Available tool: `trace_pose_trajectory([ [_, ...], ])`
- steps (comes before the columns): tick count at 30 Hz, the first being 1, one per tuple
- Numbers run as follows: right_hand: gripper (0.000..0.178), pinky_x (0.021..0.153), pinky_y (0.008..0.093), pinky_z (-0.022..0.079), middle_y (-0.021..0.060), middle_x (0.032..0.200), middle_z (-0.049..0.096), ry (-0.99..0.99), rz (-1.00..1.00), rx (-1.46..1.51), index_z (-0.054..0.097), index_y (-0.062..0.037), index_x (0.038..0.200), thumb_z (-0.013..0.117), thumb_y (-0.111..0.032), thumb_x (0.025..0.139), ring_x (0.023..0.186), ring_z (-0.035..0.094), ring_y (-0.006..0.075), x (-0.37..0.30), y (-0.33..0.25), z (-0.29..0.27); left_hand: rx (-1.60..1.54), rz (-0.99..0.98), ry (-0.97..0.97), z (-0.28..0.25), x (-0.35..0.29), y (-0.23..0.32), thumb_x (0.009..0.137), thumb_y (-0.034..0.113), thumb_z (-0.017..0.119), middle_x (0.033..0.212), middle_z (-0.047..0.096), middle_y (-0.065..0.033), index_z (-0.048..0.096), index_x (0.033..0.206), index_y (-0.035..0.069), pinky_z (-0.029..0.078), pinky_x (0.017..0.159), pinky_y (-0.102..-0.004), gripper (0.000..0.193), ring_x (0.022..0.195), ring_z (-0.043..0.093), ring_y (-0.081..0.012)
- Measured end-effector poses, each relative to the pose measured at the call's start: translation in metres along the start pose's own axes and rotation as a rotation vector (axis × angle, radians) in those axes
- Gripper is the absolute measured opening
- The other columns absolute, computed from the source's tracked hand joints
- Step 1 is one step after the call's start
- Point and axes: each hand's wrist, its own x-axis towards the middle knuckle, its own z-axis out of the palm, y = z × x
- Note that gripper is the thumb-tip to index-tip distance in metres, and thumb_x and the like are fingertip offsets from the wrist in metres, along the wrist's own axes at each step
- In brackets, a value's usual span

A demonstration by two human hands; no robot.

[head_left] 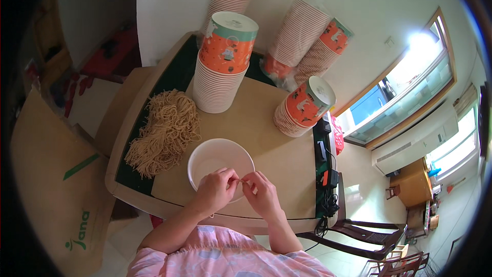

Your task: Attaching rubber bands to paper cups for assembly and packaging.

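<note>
at the left edge of the frame i see a big brown cardboard sheet (56, 184) leaning beside the table (287, 159). on the table's left part, in the middle-left of the frame, lies a loose heap of pale dry noodles (165, 131), partly on the dark strip along the table edge. just right of the heap, in the lower middle, stands a white paper bowl (218, 161), open side up, and i cannot tell if anything is in it.

my left hand (215, 191) is over the bowl's near rim, fingers curled shut, pinching a thin strand (241, 180) at its left end. my right hand (262, 194) sits just beside it, touching at the fingertips, also pinched closed on the same strand. the strand is tiny, so i cannot tell what it is made of.

behind the bowl, in the upper middle, rises a tall stack of orange paper cups (221, 66). to its right a shorter stack (303, 106) lies tilted, and 3 more stacks (300, 33) lean on the white wall. at the far right of the frame are windows (410, 87) and a dark wooden chair (369, 236).
</note>
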Motion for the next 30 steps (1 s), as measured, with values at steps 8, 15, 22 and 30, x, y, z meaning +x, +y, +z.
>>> trace_pose_trajectory([
  [8,0.011,0.058,0.0287,0.051,0.0103,0.084,0.063,0.061,0.010,0.058,0.063,-0.0027,0.095,0.066,-0.006,0.085,0.064,0.063,0.0186,-0.001,-0.001,0.001,-0.020,0.000,0.024,0.001,0.002,0.001,0.084,0.008,0.063,0.078,0.064,-0.0113,0.057,0.082,0.004,0.050,0.061,-0.0403,0.007,0.069,0.064,-0.0300],
  [15,0.009,0.057,0.0285,0.050,0.0103,0.083,0.063,0.090,-0.001,0.106,0.064,-0.0023,0.092,0.067,-0.005,0.085,0.064,0.062,0.0188,-0.001,0.002,0.004,0.006,0.002,0.026,0.002,0.002,0.000,0.087,0.009,0.060,0.080,0.064,-0.0139,0.055,0.086,0.003,0.050,0.063,-0.0427,0.007,0.073,0.064,-0.0323],
  [22,0.007,0.058,0.0297,0.050,0.0107,0.081,0.063,0.099,0.013,0.072,0.063,-0.0026,0.090,0.067,-0.004,0.085,0.065,0.061,0.0195,-0.002,0.004,0.005,0.015,0.014,0.019,0.001,0.000,0.002,0.089,0.011,0.059,0.082,0.064,-0.0137,0.054,0.087,0.004,0.050,0.065,-0.0435,0.008,0.075,0.063,-0.0332],
  [30,0.007,0.057,0.0300,0.049,0.0107,0.080,0.062,0.124,-0.043,0.078,0.063,-0.0025,0.089,0.067,-0.002,0.084,0.062,0.061,0.0200,0.002,0.005,0.005,0.173,0.066,0.048,0.003,0.005,0.000,0.091,0.011,0.055,0.085,0.063,-0.0128,0.053,0.088,0.004,0.051,0.062,-0.0426,0.007,0.074,0.064,-0.0328],
])
